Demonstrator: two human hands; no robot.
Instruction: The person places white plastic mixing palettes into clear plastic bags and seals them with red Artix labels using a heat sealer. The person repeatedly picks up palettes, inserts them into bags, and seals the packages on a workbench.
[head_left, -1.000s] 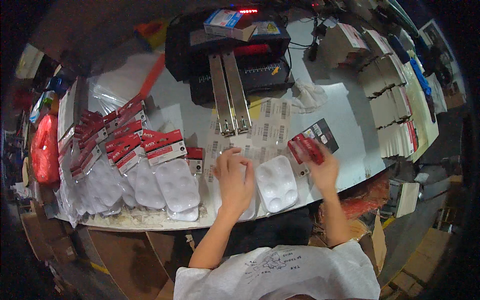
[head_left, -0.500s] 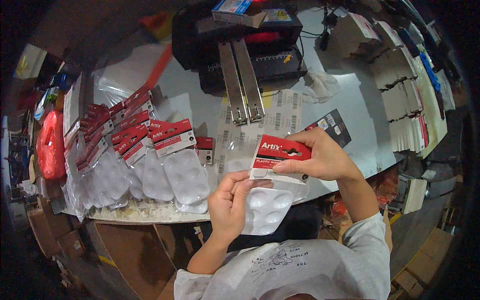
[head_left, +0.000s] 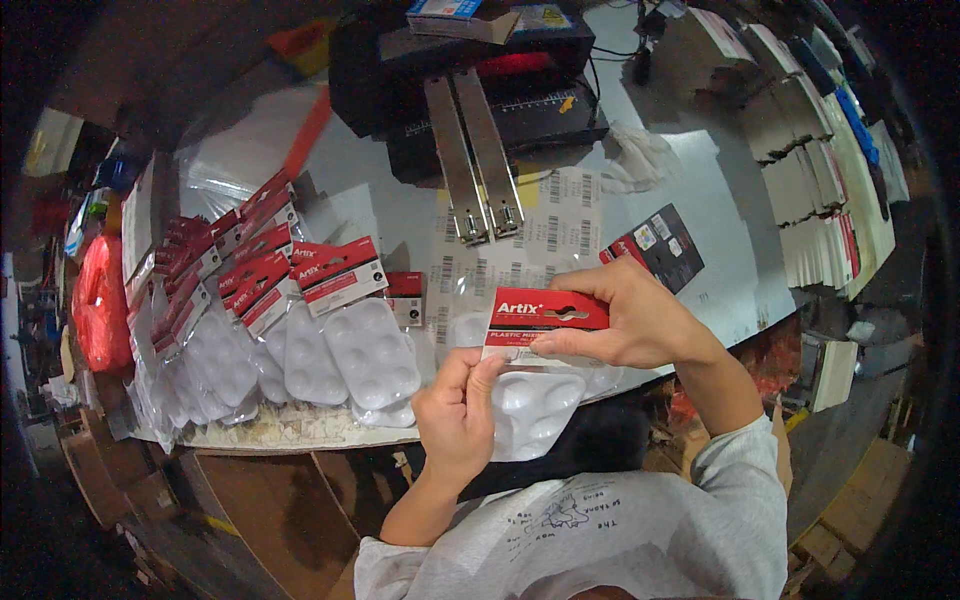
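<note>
Between both hands is a red, black and white header card (head_left: 515, 325) with a hang slot near its top. My left hand (head_left: 455, 412) pinches the card's lower left corner, thumb on top. My right hand (head_left: 630, 318) grips its right side, thumb across the front and fingers behind. Just below the card hangs a white plastic palette (head_left: 537, 412) with round wells, in front of the table edge. Whether it is fastened to the card cannot be made out. More bagged palettes (head_left: 372, 350) with red header cards lie overlapping to the left.
Beyond my hands a barcode label sheet (head_left: 568, 220) lies under two metal arms (head_left: 470, 160) of a black machine (head_left: 440, 60). A dark card (head_left: 665, 250) lies to the right. Stacks of cards (head_left: 800, 190) line the right side, and a red bag (head_left: 102, 300) the far left.
The header card and palette sit slightly further left, the card tilted less. Both hands keep their hold on the card. The whole view has shifted a little.
</note>
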